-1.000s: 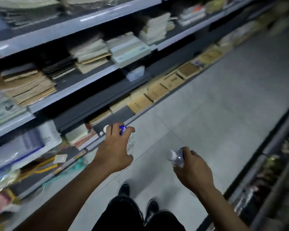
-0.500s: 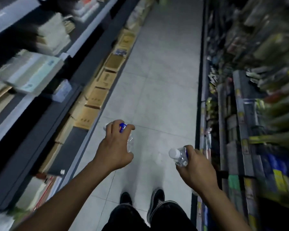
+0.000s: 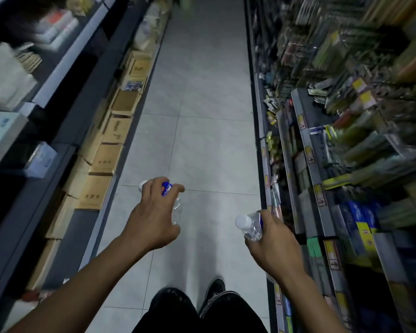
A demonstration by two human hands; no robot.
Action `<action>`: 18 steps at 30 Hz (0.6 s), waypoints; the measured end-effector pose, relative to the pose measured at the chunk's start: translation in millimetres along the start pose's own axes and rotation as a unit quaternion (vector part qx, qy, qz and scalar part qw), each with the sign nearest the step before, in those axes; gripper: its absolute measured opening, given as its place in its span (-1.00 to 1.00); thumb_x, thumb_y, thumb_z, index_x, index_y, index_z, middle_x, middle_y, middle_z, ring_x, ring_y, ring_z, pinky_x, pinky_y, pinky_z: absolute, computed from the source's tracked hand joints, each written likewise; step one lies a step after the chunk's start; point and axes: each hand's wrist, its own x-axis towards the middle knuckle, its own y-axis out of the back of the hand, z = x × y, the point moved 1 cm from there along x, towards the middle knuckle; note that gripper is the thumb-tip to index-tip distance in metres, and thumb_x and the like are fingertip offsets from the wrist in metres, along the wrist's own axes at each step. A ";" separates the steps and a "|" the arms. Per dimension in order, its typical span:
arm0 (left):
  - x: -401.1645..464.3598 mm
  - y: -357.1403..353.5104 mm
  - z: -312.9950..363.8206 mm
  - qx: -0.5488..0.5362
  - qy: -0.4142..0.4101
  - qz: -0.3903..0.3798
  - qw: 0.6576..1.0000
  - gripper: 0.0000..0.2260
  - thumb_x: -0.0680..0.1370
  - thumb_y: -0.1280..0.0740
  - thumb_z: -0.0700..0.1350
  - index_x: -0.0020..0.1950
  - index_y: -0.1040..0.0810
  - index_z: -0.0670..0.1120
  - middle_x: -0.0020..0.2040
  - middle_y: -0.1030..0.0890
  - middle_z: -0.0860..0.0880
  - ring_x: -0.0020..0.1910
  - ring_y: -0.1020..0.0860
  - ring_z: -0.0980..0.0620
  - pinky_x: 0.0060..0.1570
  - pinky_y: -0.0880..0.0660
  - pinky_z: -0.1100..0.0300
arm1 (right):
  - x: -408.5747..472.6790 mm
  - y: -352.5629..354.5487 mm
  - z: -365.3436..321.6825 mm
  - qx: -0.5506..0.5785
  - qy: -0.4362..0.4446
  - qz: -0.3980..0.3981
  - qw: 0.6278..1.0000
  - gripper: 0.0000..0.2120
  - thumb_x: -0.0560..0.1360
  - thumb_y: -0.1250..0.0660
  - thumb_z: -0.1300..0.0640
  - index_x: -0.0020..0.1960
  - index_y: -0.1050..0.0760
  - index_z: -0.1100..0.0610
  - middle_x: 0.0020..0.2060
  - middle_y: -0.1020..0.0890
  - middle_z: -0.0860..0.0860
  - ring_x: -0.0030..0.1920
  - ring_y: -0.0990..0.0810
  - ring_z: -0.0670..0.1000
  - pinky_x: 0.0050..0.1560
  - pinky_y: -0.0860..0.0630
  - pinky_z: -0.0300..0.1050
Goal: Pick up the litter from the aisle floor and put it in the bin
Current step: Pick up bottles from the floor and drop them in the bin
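Pale grey floor tiles [image 3: 202, 140] run up the middle of the frame. Along the left, brown cardboard boxes [image 3: 106, 159] line the bottom of dark shelving [image 3: 65, 56]. The right side holds blurred racks of packaged goods [image 3: 346, 116] with yellow price tags [image 3: 309, 155].

A clear plastic bottle with a blue label [image 3: 169, 188] is gripped from above in the left hand [image 3: 153, 219], its white cap protruding beyond the knuckles. A second clear bottle [image 3: 250, 224] is clasped in the right hand [image 3: 273, 246], its white cap pointed toward the left hand. Grey floor tiles [image 3: 202, 145] are seen beneath and ahead of both hands. Cardboard boxes [image 3: 106, 159] are lined up outboard of the left hand, and blurred shelves of packaged goods [image 3: 346, 164] are seen outboard of the right hand. Dark shoes [image 3: 214, 294] are seen below the hands.
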 end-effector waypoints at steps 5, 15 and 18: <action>5.3 -3.9 -3.4 -0.002 0.040 0.015 0.999 -0.22 0.19 -0.55 -0.01 0.34 -0.28 0.20 0.37 -0.20 0.04 0.37 -0.18 -0.04 -0.22 -0.48 0.19 | 34.7 4.1 1.8 -0.002 0.041 -0.017 0.999 -0.69 0.42 -0.38 -0.08 0.10 -0.38 -0.05 -0.08 -0.56 -0.08 -0.13 -0.54 0.05 -0.21 -0.53 -0.01; 28.9 13.4 -47.8 -0.021 0.138 0.046 0.989 -0.22 0.17 -0.56 -0.03 0.33 -0.32 0.19 0.36 -0.21 0.04 0.37 -0.20 -0.08 -0.19 -0.57 0.08 | 140.7 11.4 -49.8 -0.006 0.115 -0.054 0.992 -0.72 0.46 -0.38 -0.06 0.10 -0.39 -0.04 -0.09 -0.55 -0.07 -0.15 -0.54 0.05 -0.23 -0.53 0.00; 53.3 19.9 -73.1 -0.023 0.154 0.052 0.986 -0.20 0.16 -0.57 -0.01 0.33 -0.32 0.19 0.36 -0.22 0.04 0.37 -0.21 -0.08 -0.14 -0.58 0.06 | 182.0 7.3 -74.2 -0.008 0.131 -0.051 0.990 -0.72 0.46 -0.39 -0.04 0.09 -0.39 -0.03 -0.11 -0.55 -0.06 -0.18 -0.54 0.06 -0.25 -0.54 0.01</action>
